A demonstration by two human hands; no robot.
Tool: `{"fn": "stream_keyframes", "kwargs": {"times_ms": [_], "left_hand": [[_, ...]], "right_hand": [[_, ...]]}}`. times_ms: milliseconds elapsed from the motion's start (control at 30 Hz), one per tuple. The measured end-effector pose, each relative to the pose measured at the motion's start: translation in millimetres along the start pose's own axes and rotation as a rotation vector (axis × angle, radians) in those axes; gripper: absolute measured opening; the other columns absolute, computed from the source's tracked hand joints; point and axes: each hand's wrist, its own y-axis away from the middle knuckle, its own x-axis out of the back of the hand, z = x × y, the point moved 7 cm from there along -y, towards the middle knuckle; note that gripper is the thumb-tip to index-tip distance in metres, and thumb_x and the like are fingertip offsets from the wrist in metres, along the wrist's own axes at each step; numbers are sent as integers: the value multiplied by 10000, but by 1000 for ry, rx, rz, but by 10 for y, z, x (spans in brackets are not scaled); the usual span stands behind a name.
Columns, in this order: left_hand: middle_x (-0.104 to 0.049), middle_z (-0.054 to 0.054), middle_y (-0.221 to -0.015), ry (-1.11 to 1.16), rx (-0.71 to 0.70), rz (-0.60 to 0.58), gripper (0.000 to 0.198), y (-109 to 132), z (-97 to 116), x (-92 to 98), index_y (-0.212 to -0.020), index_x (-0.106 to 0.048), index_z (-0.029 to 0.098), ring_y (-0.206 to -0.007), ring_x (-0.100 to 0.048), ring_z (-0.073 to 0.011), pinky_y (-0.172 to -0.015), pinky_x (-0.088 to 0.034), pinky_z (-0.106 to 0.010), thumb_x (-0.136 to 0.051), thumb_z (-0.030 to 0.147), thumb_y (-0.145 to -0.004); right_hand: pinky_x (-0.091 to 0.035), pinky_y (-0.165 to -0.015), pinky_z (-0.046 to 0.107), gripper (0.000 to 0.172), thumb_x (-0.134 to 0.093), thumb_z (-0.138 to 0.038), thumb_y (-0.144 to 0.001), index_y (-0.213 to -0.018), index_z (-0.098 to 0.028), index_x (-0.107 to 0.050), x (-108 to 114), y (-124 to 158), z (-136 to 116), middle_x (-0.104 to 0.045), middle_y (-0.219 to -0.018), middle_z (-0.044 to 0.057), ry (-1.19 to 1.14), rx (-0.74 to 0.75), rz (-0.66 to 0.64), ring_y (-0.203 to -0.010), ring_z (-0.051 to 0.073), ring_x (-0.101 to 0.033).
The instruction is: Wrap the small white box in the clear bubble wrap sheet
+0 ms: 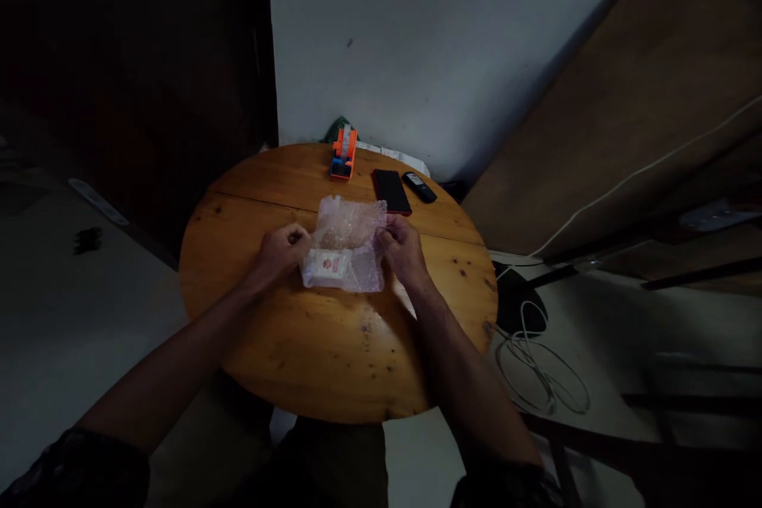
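The bubble wrap (352, 228) is pinched at opposite edges by the left hand (284, 248) and right hand (403, 249), apparently to be kept spread; the white packet (327, 265) is gripped by neither

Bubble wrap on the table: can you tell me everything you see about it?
The bubble wrap is a see-through, pinkish sheet covered in little bumps, and looks like thin plastic. It is crinkled and spread over the round wooden table, its far edge uneven. A pale packet with red print shows at its near left. The left hand meets its left edge; the right hand pinches its right.
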Motion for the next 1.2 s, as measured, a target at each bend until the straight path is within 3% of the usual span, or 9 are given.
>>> {"fn": "stream_keyframes", "kwargs": {"times_ms": [233, 333, 467, 633, 733, 833, 1000, 1100, 1200], "left_hand": [[-614, 24, -603, -168, 103, 112, 185, -71, -134, 233, -826, -626, 219, -578, -560, -177, -556, -362, -249, -631, 212, -641], [-690, -26, -831, -246, -45, 197, 367, -57, -25, 291, -1025, -648, 210, -751, -625, -208, -682, -439, -279, -633, 194, -659], [-663, -94, -1215, -275, -303, 194, 463, 24, 185, 245, -1202, -623, 200, -1122, -602, -262, -948, -466, -350, -616, 250, -742], [-670, -119, -1225, -298, -378, -102, 486, 99, 256, 18, -1292, -612, 193, -1142, -607, -271, -1006, -451, -394, -606, 367, -839], [-706, -106, -1111, -282, -314, -118, 498, 92, 236, 20, -1280, -629, 188, -1046, -639, -260, -958, -468, -379, -624, 414, -836], [-714, -66, -910, -103, -250, -122, 516, 96, 254, 84, -1240, -649, 177, -898, -663, -231, -833, -494, -322, -638, 485, -826], [-657, -10, -618, 135, -92, -305, 461, 128, 307, 170, -1118, -704, 167, -587, -607, -174, -604, -452, -266, -622, 524, -837], [-606, 12, -534, 81, -28, -285, 350, 96, 290, 270, -979, -750, 179, -506, -551, -154, -526, -407, -249, -713, 446, -755], [-596, 21, -536, -24, -53, -187, 253, 55, 285, 330, -873, -781, 196, -512, -522, -138, -510, -381, -235, -756, 365, -687]], "right_hand": [[-475, -717, 340, 351, -537, -205, -772, -1115, -189, -610, 191, -71, 135, -685, -782, 49, 559, -5, 120, -735, 228, -616], [-490, -797, 386, 418, -574, -205, -775, -1191, -198, -610, 213, -37, 38, -720, -987, 98, 654, 58, 176, -828, 250, -633], [-511, -798, 365, 312, -565, -311, -854, -1140, -208, -630, 179, 58, -246, -706, -1072, 95, 446, 236, 178, -872, 224, -638], [-508, -879, 358, 340, -528, -490, -947, -1083, -217, -679, -67, 138, -373, -728, -1034, 67, 224, 245, -151, -969, 223, -671], [-508, -910, 376, 427, -524, -580, -943, -1112, -221, -682, -91, 134, -336, -733, -1043, 73, 198, 183, -204, -996, 235, -675], [-539, -815, 348, 495, -537, -650, -912, -1071, -205, -682, -74, 153, -340, -726, -849, 48, 79, 90, -284, -824, 201, -684], [-543, -570, 267, 481, -617, -608, -876, -1057, -167, -681, -316, 515, -400, -722, -734, 23, -155, -217, -912, -588, 151, -674], [-532, -524, 227, 405, -680, -544, -850, -997, -166, -686, -395, 659, -345, -721, -712, 3, -119, -335, -1096, -547, 126, -665], [-508, -499, 198, 330, -693, -506, -843, -861, -178, -664, -420, 605, -265, -671, -646, -36, -60, -320, -1062, -516, 96, -622]]}}
